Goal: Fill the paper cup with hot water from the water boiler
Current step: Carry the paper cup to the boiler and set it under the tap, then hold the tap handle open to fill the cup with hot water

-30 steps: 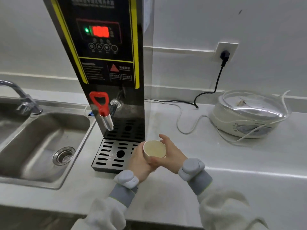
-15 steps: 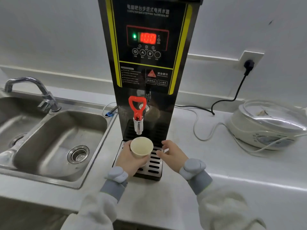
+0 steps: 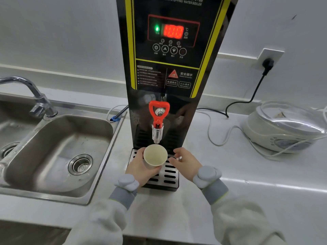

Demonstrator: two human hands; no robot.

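Observation:
A pale paper cup [image 3: 155,155] is held upright in my left hand [image 3: 141,169], just below and in front of the metal spout [image 3: 157,134] of the black and yellow water boiler [image 3: 174,50]. The cup looks dry inside. The spout has a red lever handle [image 3: 158,110] above it. My right hand [image 3: 185,163] hovers right of the cup, fingers apart, not touching it. Both hands are over the slotted drip tray [image 3: 168,175]. The boiler display reads 100 in red.
A steel sink [image 3: 58,152] with a chrome tap [image 3: 33,96] lies to the left. A white cooker with a glass lid [image 3: 284,126] stands at the right, with cables [image 3: 217,131] trailing over the white counter to a wall socket [image 3: 268,61].
My left hand has carried the cup from the counter right of the tray to under the spout. My right hand has let go of the cup and opened.

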